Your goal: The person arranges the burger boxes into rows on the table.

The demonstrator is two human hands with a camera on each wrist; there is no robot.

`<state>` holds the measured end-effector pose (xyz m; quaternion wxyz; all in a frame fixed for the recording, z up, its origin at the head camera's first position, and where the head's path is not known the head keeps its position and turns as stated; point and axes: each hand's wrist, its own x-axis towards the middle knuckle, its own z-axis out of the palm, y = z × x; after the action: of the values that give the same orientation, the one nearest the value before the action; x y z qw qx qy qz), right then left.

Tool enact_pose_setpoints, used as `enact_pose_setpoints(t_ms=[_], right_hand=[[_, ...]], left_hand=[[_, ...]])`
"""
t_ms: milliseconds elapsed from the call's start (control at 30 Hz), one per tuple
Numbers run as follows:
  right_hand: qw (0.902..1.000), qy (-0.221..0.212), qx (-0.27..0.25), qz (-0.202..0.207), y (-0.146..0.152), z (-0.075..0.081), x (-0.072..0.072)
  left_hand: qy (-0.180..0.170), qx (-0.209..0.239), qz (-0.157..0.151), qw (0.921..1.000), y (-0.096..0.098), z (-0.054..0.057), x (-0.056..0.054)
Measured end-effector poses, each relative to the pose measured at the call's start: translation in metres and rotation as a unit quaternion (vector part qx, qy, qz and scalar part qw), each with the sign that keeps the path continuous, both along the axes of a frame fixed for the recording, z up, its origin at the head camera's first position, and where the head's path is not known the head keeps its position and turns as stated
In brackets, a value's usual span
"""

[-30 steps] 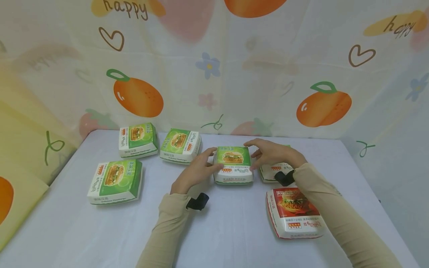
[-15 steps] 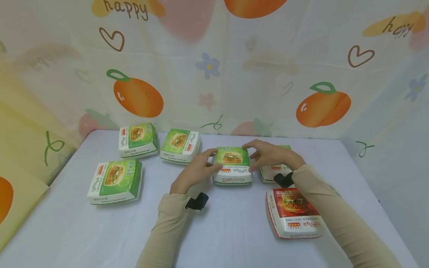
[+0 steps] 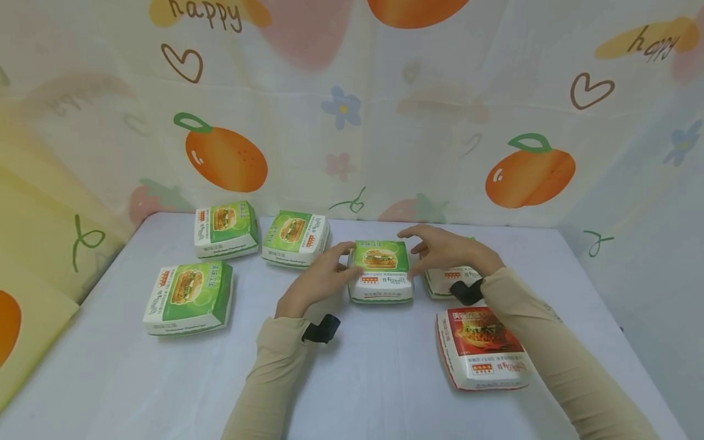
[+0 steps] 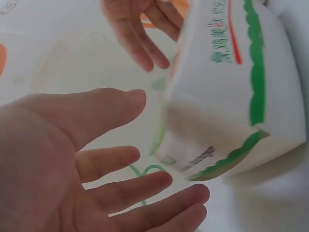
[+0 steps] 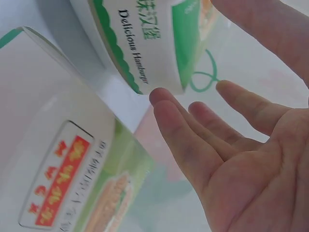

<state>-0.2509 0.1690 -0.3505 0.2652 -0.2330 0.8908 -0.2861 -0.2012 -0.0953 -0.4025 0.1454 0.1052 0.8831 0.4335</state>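
A green-and-white hamburger box [image 3: 381,269] sits mid-table between my two hands. My left hand [image 3: 318,282] is at its left side, thumb and fingers spread. In the left wrist view those fingers [image 4: 125,188] are slightly bent and do not wrap round the box [image 4: 212,92]. My right hand [image 3: 453,250] is near the box's right side, its fingers parted. The right wrist view shows these fingers [image 5: 183,140] loosely extended, close to the box's printed side [image 5: 140,43]. Another green-and-white box [image 3: 450,281] lies partly hidden under my right hand.
A red-and-white hamburger box [image 3: 484,345] lies at the front right, partly behind my right sleeve. Three more green-and-white boxes, at the front left [image 3: 189,299], back left [image 3: 225,229] and left of centre [image 3: 295,238], stand on the white-covered table [image 3: 357,379]. A patterned curtain [image 3: 352,110] hangs behind.
Over the last second the middle box has shifted very slightly left. Both hands stay almost in place; the left wrist has drawn back a little.
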Motion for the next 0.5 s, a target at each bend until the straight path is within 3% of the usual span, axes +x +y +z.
enact_pose_setpoints(t_ms=[300,500], right_hand=[[0.9993,0.017,-0.033,0.004,0.003,0.004,-0.001],[0.9986,0.02,-0.048,0.009,-0.007,0.008,0.0]], left_hand=[[0.012,-0.01,0.0,0.9999,-0.009,0.012,0.003],[0.036,0.001,0.015,0.9992,-0.026,0.021,0.004]])
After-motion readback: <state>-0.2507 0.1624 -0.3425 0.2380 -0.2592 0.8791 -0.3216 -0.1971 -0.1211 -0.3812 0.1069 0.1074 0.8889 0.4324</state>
